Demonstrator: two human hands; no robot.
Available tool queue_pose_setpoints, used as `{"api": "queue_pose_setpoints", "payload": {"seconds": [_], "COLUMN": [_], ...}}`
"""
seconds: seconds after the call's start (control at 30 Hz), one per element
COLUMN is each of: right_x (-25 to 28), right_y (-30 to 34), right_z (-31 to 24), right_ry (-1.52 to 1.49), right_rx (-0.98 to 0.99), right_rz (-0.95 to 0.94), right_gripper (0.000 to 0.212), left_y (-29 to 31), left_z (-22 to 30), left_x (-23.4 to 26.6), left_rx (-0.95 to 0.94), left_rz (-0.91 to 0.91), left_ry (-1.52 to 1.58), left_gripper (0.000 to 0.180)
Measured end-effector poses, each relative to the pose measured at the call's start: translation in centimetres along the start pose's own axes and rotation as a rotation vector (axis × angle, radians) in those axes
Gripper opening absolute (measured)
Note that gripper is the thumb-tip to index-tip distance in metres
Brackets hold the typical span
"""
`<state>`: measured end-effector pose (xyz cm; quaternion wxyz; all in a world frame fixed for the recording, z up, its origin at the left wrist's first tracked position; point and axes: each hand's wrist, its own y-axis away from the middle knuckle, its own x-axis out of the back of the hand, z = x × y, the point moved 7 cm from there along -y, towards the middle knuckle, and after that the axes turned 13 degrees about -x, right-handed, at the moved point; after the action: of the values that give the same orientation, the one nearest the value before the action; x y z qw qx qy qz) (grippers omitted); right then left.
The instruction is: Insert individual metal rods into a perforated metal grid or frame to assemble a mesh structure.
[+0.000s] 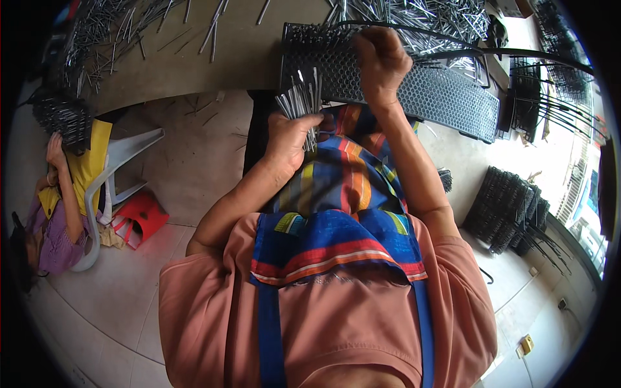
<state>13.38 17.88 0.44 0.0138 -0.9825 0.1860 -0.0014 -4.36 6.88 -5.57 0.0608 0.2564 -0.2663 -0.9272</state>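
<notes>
My left hand (286,134) is closed round a bundle of thin silvery metal rods (301,96), their tips fanning upward. Just beyond it lies a long black perforated rack (440,97) with rows of small holes, sloping down to the right across the table edge. Many short rods stand packed in the rack's left end. Over that filled part is my right hand (383,68), its fingers bent and pressed together. Whatever its fingertips hold, if anything, is hidden.
Loose rods are heaped on the table (246,61). A thin black bar (537,52) crosses at right, near stacked black racks (501,207). At left, a co-worker (61,233) handles a rod-filled black block (61,119), near a white chair (97,220) and red bag (145,216).
</notes>
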Motion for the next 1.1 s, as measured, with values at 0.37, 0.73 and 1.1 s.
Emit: {"api": "queue_pose_setpoints", "payload": {"seconds": [0.37,0.73,1.1], "right_x": [-2.5,-1.3,1.7], "right_y": [1.2,3.4,3.5], "right_z": [-1.9,-1.6,0.8], "right_ry": [0.666,0.891,0.079], "right_rx": [0.456,0.196,-0.540], "right_rz": [-0.057,-0.154,-0.089], "right_gripper": [0.017,0.023,0.003], "left_y": [-0.8,-1.1,-1.3], "left_z": [0.0,-0.1,0.3], "left_x": [0.0,-0.5,-0.9], "left_rx": [0.089,0.165,-0.050], "left_rz": [-0.009,0.020,-0.105], "left_ry": [-0.010,0.144,-0.060], "left_gripper": [0.013,0.023,0.027]}}
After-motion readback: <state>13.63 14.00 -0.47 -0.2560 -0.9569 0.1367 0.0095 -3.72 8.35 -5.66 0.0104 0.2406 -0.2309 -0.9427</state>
